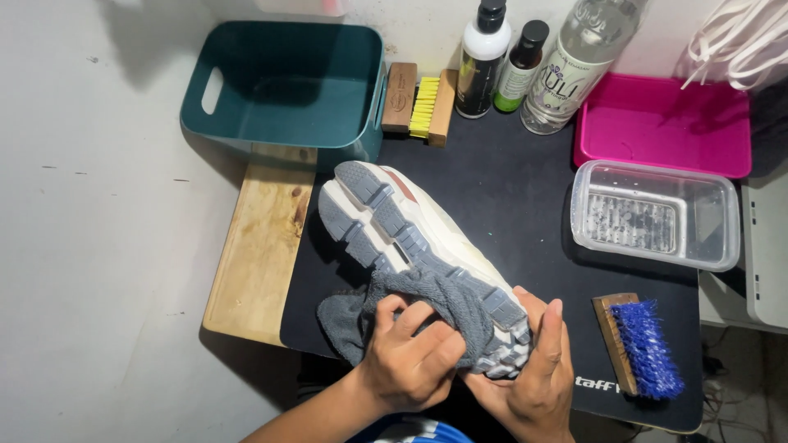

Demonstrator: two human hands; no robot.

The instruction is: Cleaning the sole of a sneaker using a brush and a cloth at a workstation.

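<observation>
A white sneaker (pixel 394 215) with a grey lugged sole lies sole-up on a black mat (pixel 509 197), toe pointing away from me. My left hand (pixel 408 358) presses a grey cloth (pixel 443 299) against the sole near the heel, fingers curled into the fabric. My right hand (pixel 538 369) cups the heel end of the shoe from below and the right, thumb up along its side.
A teal bin (pixel 287 82) stands at the back left beside a yellow-bristled brush (pixel 423 105). Three bottles (pixel 525 61) line the back wall. A pink tray (pixel 665 123), a clear plastic tub (pixel 657 215) and a blue-bristled brush (pixel 644 344) sit right. A wooden board (pixel 258 246) lies left.
</observation>
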